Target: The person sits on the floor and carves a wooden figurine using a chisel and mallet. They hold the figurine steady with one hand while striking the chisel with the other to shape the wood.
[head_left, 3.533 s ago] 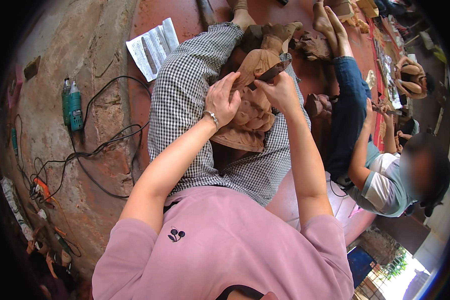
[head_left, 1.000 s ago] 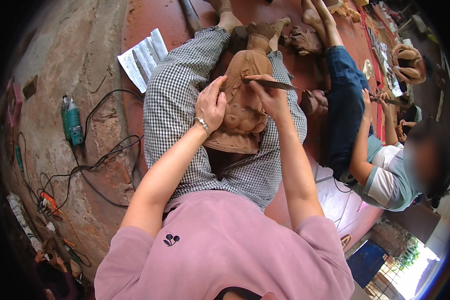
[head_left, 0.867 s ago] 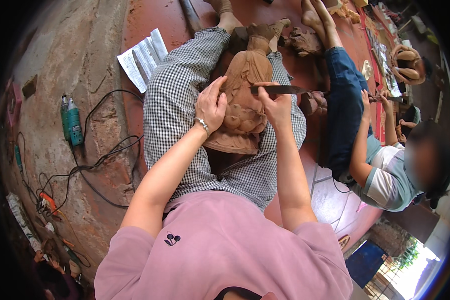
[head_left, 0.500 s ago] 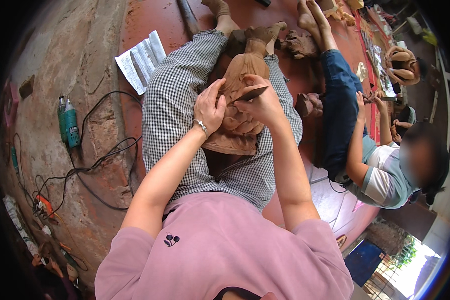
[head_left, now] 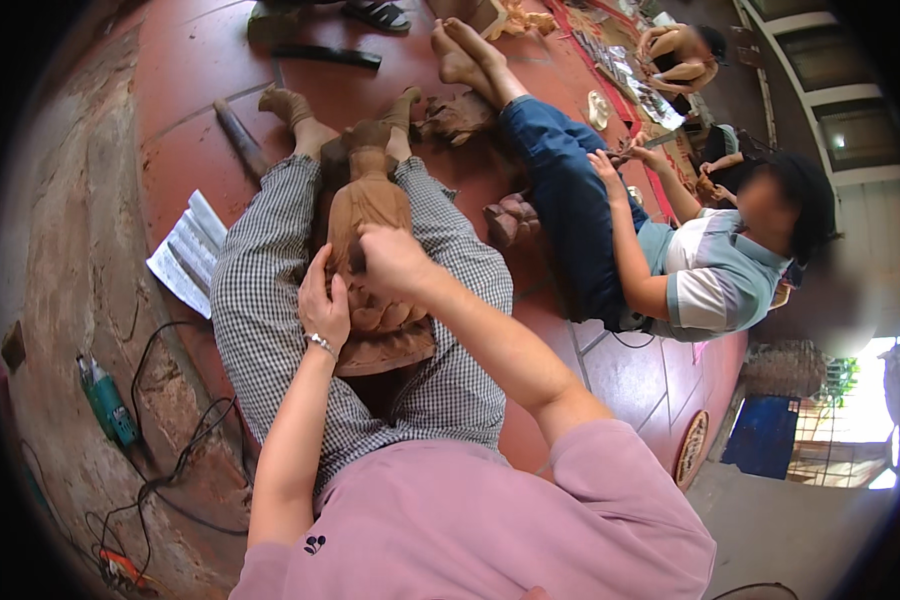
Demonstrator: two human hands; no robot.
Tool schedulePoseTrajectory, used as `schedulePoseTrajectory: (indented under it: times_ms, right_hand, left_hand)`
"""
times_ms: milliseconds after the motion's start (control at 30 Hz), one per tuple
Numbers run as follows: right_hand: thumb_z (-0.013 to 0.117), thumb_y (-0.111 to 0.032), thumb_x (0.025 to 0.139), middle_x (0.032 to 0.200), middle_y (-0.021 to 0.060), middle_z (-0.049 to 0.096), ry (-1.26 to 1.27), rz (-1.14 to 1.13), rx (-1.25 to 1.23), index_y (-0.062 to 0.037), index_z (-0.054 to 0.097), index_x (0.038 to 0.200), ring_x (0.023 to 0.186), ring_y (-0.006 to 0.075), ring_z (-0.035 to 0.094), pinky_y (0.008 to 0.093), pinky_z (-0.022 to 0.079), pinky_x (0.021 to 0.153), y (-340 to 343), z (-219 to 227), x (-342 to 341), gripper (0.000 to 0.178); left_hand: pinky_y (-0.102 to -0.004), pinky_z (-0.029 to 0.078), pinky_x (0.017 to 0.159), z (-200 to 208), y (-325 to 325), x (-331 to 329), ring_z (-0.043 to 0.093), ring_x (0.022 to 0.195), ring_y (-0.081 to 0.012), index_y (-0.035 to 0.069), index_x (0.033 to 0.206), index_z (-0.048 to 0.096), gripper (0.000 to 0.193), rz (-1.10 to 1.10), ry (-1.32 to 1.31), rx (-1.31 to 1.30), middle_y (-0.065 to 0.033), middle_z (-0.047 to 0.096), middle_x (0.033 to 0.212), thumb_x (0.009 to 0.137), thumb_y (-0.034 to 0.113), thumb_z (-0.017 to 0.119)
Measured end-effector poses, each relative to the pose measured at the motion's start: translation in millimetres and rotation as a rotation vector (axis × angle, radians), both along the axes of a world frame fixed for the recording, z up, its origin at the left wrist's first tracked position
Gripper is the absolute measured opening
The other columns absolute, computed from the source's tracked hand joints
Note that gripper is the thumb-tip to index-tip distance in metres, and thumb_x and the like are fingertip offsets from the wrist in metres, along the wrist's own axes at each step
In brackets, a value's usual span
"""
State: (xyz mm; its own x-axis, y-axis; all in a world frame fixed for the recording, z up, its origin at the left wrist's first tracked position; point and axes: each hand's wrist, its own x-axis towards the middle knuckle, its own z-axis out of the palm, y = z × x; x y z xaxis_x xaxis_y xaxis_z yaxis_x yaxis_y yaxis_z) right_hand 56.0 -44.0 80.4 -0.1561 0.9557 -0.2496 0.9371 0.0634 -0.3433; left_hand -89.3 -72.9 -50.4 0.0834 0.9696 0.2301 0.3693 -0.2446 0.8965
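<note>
A brown carved wooden figure (head_left: 367, 208) lies between my legs, its broad base (head_left: 390, 353) toward me. My left hand (head_left: 325, 308) rests along the left side of the carving, fingers stretched out and thumb apart. Over the middle of the carving, my right hand (head_left: 395, 264) is closed in a fist, its knuckles toward the far end. It grips a slim dark carving tool, now almost wholly hidden behind the hand; the tip does not show. Rounded carved shapes show just below the right hand.
Printed sheets (head_left: 188, 255) lie left of my leg. Green power tools (head_left: 110, 400) and black cables (head_left: 175, 470) are on the worn ledge. A co-worker (head_left: 715, 270) sits at right, hands on a small piece. Other carvings (head_left: 511, 217) and a dark bar (head_left: 327, 56) lie on red tiles.
The view has swung, so the scene sits further left and lower. My right hand has turned over into a fist, hiding the tool. The left hand stays beside the carving.
</note>
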Motion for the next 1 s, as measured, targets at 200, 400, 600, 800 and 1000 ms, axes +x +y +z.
schedulePoseTrajectory:
  times_ms: [200,400,600,800,1000]
  right_hand:
    - [0.085,-0.017,0.067,0.1,0.0174,0.066,-0.018,-0.016,0.087,0.0032,0.069,0.088,0.095,0.037,0.067,0.0442,0.056,0.082,13,-10,6,0.033]
    - [0.084,-0.016,0.068,0.098,0.0202,0.068,0.012,-0.041,0.047,0.0037,0.067,0.092,0.095,0.0393,0.067,0.0455,0.055,0.083,-1,-15,7,0.035]
    - [0.085,-0.02,0.068,0.089,0.0201,0.07,0.052,-0.151,0.187,0.0025,0.071,0.091,0.086,0.0386,0.069,0.0444,0.056,0.078,15,-21,11,0.035]
    - [0.078,-0.023,0.078,0.078,0.014,0.072,0.596,-0.436,0.079,-0.0004,0.072,0.091,0.071,0.0262,0.069,0.0349,0.052,0.065,0,-15,44,0.027]
    - [0.079,-0.022,0.075,0.097,0.0155,0.072,0.375,-0.224,0.158,0.0011,0.072,0.096,0.088,0.0247,0.068,0.034,0.054,0.079,-22,-26,45,0.032]
  left_hand:
    - [-0.0437,0.045,0.102,1,0,-1,0.06,0.12,-0.0361,0.004,0.14,0.053,0.049,-0.016,0.008,-0.001,-0.0179,0.062,0.134,0.093,0.017,0.05]
    - [-0.0439,0.046,0.101,0,-1,1,0.061,0.118,-0.036,0.004,0.14,0.053,0.048,-0.015,0.0,0.026,-0.0174,0.062,0.133,0.094,0.018,0.05]
    - [-0.045,0.047,0.099,4,0,-1,0.061,0.115,-0.0389,0.007,0.138,0.056,0.046,0.002,-0.058,0.01,-0.0189,0.064,0.128,0.092,0.014,0.052]
    - [-0.0418,0.048,0.099,3,1,-4,0.063,0.116,-0.0367,0.006,0.138,0.056,0.046,0.002,-0.031,0.002,-0.0214,0.064,0.127,0.093,0.019,0.052]
    - [-0.0432,0.049,0.099,1,0,-3,0.063,0.115,-0.0372,0.006,0.138,0.055,0.047,0.014,-0.012,0.018,-0.0206,0.065,0.127,0.093,0.02,0.053]
